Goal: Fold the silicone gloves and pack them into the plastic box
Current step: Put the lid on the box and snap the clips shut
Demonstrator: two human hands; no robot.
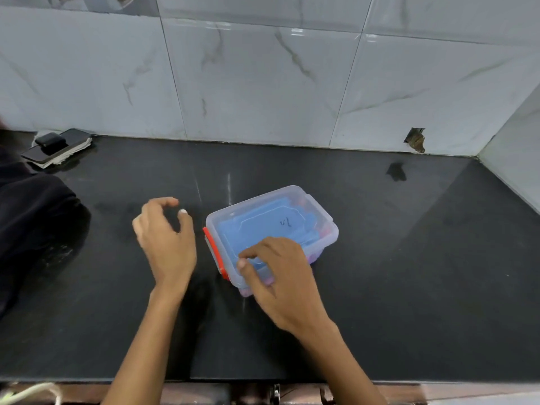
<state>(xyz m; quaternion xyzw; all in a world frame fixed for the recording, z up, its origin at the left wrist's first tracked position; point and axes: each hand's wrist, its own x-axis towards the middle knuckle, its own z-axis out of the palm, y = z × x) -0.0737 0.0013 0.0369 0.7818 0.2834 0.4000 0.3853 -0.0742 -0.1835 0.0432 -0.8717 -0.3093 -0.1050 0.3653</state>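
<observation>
Now plastic box (321, 220) long axis near-left to far-right; right hand (280, 276) fingers pinching lid (263, 226); left hand (166, 238) fingers loosely spread

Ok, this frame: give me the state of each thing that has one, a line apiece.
Plastic box: lidded, blue lid seated on top, pink contents showing through the wall.
Red latch: on the box's left end; clipped or not, cannot tell.
Left hand: empty, fingers curled, beside the box.
Right hand: fingertips on the lid's near edge.
Phone: lying flat by the wall.
</observation>
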